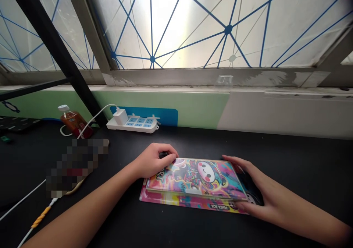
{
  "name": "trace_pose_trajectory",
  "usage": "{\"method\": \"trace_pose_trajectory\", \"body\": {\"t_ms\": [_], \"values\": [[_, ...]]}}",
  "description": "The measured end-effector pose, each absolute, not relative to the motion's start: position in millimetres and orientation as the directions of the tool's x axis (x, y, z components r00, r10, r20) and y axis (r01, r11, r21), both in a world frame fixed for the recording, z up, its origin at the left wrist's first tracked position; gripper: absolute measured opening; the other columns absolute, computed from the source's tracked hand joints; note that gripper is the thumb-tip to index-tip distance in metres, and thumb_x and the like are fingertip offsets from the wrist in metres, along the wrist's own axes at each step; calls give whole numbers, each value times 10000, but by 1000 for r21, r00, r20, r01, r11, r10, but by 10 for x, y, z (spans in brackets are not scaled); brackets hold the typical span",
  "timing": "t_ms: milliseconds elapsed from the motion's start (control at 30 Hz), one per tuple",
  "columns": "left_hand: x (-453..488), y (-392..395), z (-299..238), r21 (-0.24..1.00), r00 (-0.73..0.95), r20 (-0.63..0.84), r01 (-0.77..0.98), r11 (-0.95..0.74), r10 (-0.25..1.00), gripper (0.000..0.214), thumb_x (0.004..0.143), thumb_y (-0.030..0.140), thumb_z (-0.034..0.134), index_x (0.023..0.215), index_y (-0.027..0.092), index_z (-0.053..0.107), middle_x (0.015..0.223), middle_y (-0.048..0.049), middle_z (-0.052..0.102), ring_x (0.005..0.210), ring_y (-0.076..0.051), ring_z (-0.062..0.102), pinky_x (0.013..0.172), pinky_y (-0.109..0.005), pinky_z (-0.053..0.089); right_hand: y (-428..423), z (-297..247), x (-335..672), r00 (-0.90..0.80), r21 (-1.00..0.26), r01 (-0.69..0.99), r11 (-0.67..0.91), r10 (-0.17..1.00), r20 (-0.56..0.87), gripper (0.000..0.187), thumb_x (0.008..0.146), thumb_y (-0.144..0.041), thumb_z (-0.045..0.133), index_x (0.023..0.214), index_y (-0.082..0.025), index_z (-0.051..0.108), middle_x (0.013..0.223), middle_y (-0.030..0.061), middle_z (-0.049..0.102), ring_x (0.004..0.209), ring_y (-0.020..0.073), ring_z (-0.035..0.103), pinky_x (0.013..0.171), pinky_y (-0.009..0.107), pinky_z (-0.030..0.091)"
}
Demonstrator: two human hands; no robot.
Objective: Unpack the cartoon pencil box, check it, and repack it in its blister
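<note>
On the black counter (303, 189), a brightly printed pencil box (198, 176) is seen lying face up, in front of the person and between both hands. Beneath it, a pink and yellow backing (176, 201) is exposed along the near side, where the lettering "PENCIL BOX" is noted. The left end of the box is held by the left hand (156, 161); its fingers are bent at the far left corner and the thumb is laid over the top. The right end is gripped by the right hand (256, 183), with the thumb set at the near corner and the fingers at the far edge. Against the wall, a white power strip (140, 125) is observed, into which a white adapter (120, 116) is plugged. To its left, a tilted bottle (75, 123) with a white cap is recorded; nearer, a pixelated object (79, 163) is found, its details obscured.
</note>
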State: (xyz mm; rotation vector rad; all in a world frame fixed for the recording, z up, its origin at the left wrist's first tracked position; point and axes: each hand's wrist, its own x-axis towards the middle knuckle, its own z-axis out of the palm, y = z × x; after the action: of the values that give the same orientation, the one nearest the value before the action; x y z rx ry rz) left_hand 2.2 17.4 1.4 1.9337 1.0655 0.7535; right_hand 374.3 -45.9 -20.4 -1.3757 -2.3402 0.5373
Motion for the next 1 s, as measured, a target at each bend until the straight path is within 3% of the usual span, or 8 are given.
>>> {"method": "trace_pose_trajectory", "body": {"t_ms": [167, 333, 500, 600, 733, 800, 900, 1000], "values": [[41, 192, -4, 871, 376, 180, 368, -325, 909, 302, 1002, 431, 626, 863, 233, 808, 922, -45, 806, 905, -272, 723, 838, -330, 511, -452, -340, 3727, -418, -586, 667, 460, 882, 216, 760, 852, -433, 795, 1528, -347, 459, 1494, 108, 613, 1323, 347, 658, 1061, 442, 589], [-85, 321, 7, 939, 220, 164, 265, -220, 962, 436, 1023, 594, 559, 994, 209, 762, 1057, -87, 777, 1036, -316, 723, 893, -373, 553, -376, -320, 3767, -452, -379, 667, 641, 753, 478, 797, 839, -349, 800, 1548, -371, 436, 1491, 93, 617, 1399, 385, 571, 1216, 596, 425], [-159, 317, 44, 991, 347, 9, 124, -55, 938, 590, 849, 556, 845, 1308, 260, 622, 1152, -88, 777, 1008, -342, 790, 828, -421, 648, -349, -237, 3791, -431, -238, 707, 666, 673, 601, 838, 860, -278, 766, 1589, -439, 386, 1486, 81, 616, 1378, 415, 577, 1271, 693, 284], [-154, 290, 45, 999, 389, -33, 41, 19, 921, 638, 766, 405, 958, 1269, 287, 585, 1183, -64, 763, 1055, -324, 787, 855, -407, 659, -399, -182, 3770, -435, -243, 710, 661, 683, 587, 878, 856, -323, 798, 1608, -430, 360, 1485, 97, 592, 1405, 438, 530, 1286, 710, 228], [-139, 272, 50, 997, 343, 37, 56, -60, 939, 560, 733, 341, 984, 1151, 259, 620, 1077, -34, 759, 1022, -296, 784, 843, -367, 655, -418, -90, 3782, -244, -449, 715, 536, 793, 559, 822, 855, -551, 797, 1569, -381, 425, 1632, 105, 444, 1502, 472, 415, 1243, 677, 352], [-126, 253, 63, 994, 336, 69, 53, -92, 939, 545, 725, 317, 987, 1125, 261, 621, 1069, -24, 748, 1014, -287, 780, 838, -364, 656, -386, -64, 3805, -94, -606, 688, 400, 877, 472, 745, 884, -597, 750, 1532, -381, 452, 1612, 99, 494, 1465, 448, 490, 1177, 617, 475], [-99, 207, 85, 992, 324, 97, 50, -120, 941, 534, 707, 298, 995, 1076, 266, 611, 1029, -5, 729, 977, -276, 769, 790, -353, 659, -341, -78, 3828, 22, -772, 584, 252, 946, 325, 715, 845, -651, 774, 1442, -355, 513, 1372, 100, 692, 1244, 390, 688, 960, 492, 652], [-68, 169, 93, 991, 274, 127, 15, -136, 953, 525, 671, 321, 1011, 1013, 258, 617, 943, 8, 721, 909, -264, 753, 719, -318, 638, -364, -134, 3811, 53, -751, 574, 326, 901, 431, 667, 785, -642, 845, 1311, -324, 586, 1205, 77, 738, 1061, 329, 757, 867, 419, 683]]}}
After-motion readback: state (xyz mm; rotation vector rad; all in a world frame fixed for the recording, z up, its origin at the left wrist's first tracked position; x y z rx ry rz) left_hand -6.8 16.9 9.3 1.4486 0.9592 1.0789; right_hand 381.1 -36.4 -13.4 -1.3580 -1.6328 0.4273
